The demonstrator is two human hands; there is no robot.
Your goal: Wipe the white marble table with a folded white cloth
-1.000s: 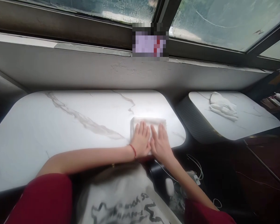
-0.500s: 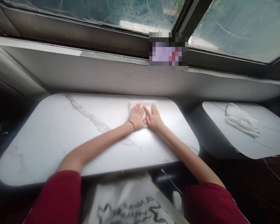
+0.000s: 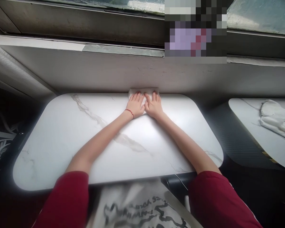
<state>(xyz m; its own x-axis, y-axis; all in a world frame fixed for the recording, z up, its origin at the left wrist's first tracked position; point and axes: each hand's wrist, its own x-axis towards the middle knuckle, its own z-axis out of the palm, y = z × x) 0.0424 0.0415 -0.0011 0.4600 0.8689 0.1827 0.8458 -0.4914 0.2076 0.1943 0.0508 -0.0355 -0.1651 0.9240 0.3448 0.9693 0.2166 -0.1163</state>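
A white marble-patterned tabletop (image 3: 61, 136) with rounded corners stretches out before me. At its far edge lies a folded white cloth (image 3: 143, 91), reaching over the edge against the wall. My left hand (image 3: 136, 105), with a red string bracelet at the wrist, lies flat on the cloth's left part, fingers stretched out. Beside it my right hand (image 3: 154, 105) presses flat on the right part, fingers spread. The hands nearly touch at the thumbs. Both palms hide the middle of the cloth.
To the right stands a second marble-patterned table (image 3: 249, 123), with crumpled white gloves or cloth (image 3: 279, 118) on it. A pale wall (image 3: 97, 72) rises behind the tabletop, below the window frame (image 3: 85, 27). White cables (image 3: 2, 147) show at the left.
Both hands have pushed the white cloth away from me, from the tabletop's far part to its far edge. The view has tilted down and turned slightly left.
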